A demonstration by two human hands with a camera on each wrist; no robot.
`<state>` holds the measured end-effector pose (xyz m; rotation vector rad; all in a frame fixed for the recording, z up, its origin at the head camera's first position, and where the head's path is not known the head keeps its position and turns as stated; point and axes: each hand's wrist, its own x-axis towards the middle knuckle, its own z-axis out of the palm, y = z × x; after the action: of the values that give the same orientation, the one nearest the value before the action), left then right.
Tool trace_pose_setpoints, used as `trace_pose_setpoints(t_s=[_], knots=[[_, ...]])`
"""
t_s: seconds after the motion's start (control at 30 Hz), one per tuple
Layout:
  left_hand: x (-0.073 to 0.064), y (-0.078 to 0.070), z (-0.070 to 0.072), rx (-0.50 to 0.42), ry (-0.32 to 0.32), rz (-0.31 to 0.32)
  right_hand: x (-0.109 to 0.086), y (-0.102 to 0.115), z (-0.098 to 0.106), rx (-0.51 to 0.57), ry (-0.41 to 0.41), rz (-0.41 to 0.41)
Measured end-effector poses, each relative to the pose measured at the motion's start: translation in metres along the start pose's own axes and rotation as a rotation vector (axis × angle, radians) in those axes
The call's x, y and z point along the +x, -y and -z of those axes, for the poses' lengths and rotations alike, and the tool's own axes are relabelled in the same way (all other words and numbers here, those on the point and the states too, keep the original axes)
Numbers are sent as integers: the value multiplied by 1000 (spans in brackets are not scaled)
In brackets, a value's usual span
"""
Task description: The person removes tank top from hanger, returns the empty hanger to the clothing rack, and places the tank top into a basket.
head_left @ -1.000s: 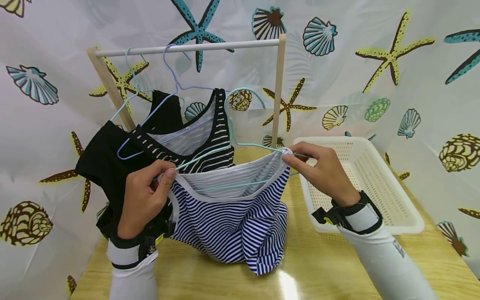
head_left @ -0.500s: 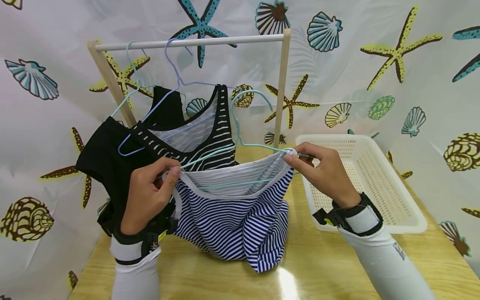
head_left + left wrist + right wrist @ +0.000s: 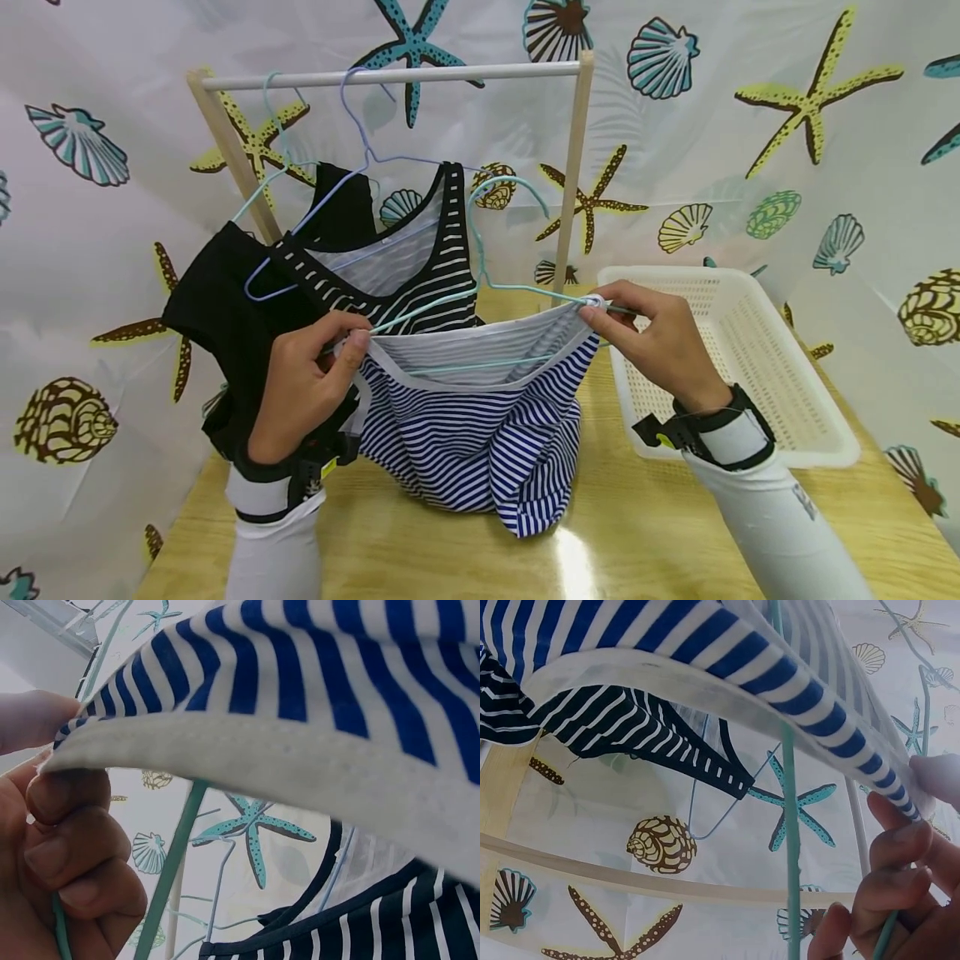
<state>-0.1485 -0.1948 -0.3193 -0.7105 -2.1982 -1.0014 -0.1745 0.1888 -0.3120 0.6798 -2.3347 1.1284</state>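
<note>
A blue-and-white striped tank top point(image 3: 465, 450) hangs between my two hands, its pale inside showing at the wide neckline. A mint-green hanger point(image 3: 525, 288) runs through it, hook upward and free of the rail. My left hand point(image 3: 303, 387) pinches the top's left shoulder together with the hanger arm. At the opposite shoulder, my right hand point(image 3: 663, 342) pinches bunched fabric and the hanger's other end. In the left wrist view, curled fingers point(image 3: 79, 855) sit under the pale trim point(image 3: 225, 746). In the right wrist view, the hanger's lower bar point(image 3: 791, 847) crosses below the striped cloth.
Behind stands a rack with a metal rail point(image 3: 465, 73) and wooden posts point(image 3: 573, 167). A black-and-white striped tank top point(image 3: 435, 292) on a purple hanger point(image 3: 360, 125) and a black garment point(image 3: 225, 308) hang there. A white plastic basket point(image 3: 817, 433) sits right on the wooden table point(image 3: 420, 558).
The head view has shifted, so rack, basket, hands and clothing all appear slightly farther right and higher. Both hands keep their hold on the striped tank top and hanger.
</note>
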Motion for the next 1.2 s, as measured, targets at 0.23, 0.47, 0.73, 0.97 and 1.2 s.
trace_pose_setpoints(t_s=[0.23,0.47,0.73,0.97,1.2], knots=[[-1,1,-3,28,52,55,-5,-3,1,-29,-45,31],[0,3,-2,60,48,67,-6,-5,2,-41,-71,84],[-2,6,-5,49,-10,52,-10,-6,5,-65,-64,90],[-4,5,-9,30,-39,31,-13,-9,5,-58,-85,135],[-4,3,-9,23,-30,26,-16,-7,7,-82,-96,132]])
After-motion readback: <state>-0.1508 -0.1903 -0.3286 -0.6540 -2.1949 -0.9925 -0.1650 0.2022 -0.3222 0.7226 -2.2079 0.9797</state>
